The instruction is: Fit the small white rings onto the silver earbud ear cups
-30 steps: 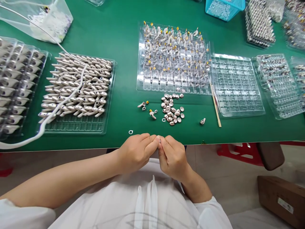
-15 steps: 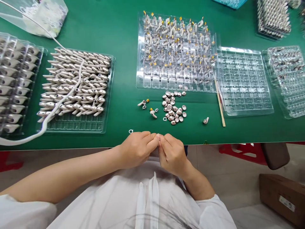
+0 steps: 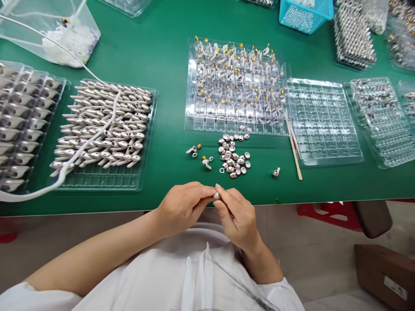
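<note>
My left hand [image 3: 183, 205] and my right hand [image 3: 236, 216] meet at the table's front edge. Between their fingertips is a small white earbud piece [image 3: 215, 196], mostly covered by the fingers. Both hands pinch it, left fingers from one side, right thumb and index finger from the other. Just beyond lies a loose pile of small oval earbud caps [image 3: 231, 157], with a thin white ring [image 3: 221, 170] beside it. Two earbud pieces with yellow tabs, one nearer [image 3: 206, 163] and one farther [image 3: 192, 150], lie left of the pile. A single earbud [image 3: 276, 172] rests to the right.
A clear tray of earbud parts with yellow tabs [image 3: 238, 127] stands behind the pile. Rightward are a wooden stick [image 3: 294, 155] and another clear tray [image 3: 327, 125]. A tray of earbud shells [image 3: 103, 125] lies left, a white cable [image 3: 94, 134] across it. A blue basket [image 3: 304, 19] sits behind.
The fingertips have parted slightly, so the white earbud piece now shows between them. The view has shifted, bringing more of the table's far side in. A white ring near my left hand no longer shows.
</note>
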`<state>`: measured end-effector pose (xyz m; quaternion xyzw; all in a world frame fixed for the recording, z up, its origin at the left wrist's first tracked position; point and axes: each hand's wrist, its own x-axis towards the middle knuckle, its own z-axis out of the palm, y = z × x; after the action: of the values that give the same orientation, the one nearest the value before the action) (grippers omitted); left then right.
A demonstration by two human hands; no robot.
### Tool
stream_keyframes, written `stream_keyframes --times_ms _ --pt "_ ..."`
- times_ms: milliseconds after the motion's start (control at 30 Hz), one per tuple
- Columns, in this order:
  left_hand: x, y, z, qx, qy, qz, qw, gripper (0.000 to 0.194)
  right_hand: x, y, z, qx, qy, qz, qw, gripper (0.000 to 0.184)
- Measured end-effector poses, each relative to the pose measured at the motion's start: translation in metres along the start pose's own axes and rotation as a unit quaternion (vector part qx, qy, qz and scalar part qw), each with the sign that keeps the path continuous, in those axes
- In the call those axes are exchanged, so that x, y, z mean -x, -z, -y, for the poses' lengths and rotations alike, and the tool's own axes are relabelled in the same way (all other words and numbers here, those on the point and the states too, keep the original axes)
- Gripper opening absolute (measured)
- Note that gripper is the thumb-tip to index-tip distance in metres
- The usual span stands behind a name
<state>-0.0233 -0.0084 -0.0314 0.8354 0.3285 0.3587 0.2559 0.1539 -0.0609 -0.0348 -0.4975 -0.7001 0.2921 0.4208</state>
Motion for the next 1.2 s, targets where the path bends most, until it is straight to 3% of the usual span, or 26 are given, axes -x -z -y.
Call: stream_keyframes --times_ms 267,533,833,1200 --pt "0.002 -0.003 -0.002 0.052 -0.007 -0.058 0.997 0.015 0.001 0.003 0.003 -0.106 -0.079 -0.032 0.991 0.038" --pt "0.001 0.001 -0.004 0.085 0.005 -0.06 0.995 0.018 0.006 0.001 -0.002 -0.213 -0.171 -0.03 0.961 0.029" --pt "0.0 0.0 -0.007 0.189 0.052 -0.035 0.98 0.014 0.008 -0.002 0.001 -0.273 -0.203 -0.05 0.939 0.026" --pt "0.001 0.001 -0.004 0.123 -0.023 -0.035 0.992 0.018 0.015 -0.002 0.0 -0.275 -0.215 -0.057 0.935 0.019"
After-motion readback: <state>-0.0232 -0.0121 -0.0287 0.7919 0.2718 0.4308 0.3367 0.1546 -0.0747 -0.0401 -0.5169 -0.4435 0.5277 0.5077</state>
